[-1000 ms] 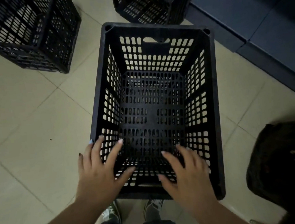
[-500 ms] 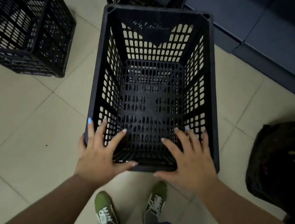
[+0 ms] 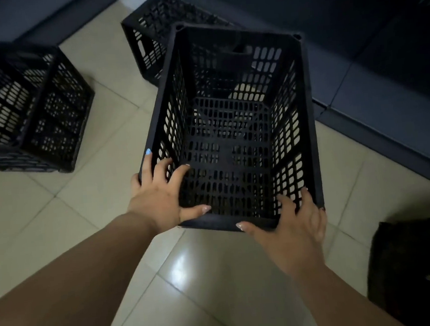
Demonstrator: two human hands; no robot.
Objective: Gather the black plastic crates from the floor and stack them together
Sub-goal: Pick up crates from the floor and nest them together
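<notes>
A black perforated plastic crate (image 3: pixel 310 119) is held up off the floor in front of me, its open top facing me. My left hand (image 3: pixel 160 195) grips its near-left corner, fingers inside the wall and thumb on the near rim. At the near-right corner my right hand (image 3: pixel 293 223) holds the rim the same way. A second black crate (image 3: pixel 147 39) stands on the floor behind it, partly hidden. A third black crate (image 3: pixel 32 107) sits on the floor at the left.
Pale tiled floor (image 3: pixel 66 215) spreads out below and to the left. A dark blue sofa or bench (image 3: pixel 380 54) runs along the right and back. A dark bag (image 3: pixel 418 270) lies at the lower right.
The crate has been lifted off the floor and carried forward toward the crate behind it. Both hands have closed on its near rim. My shoes have dropped out of view.
</notes>
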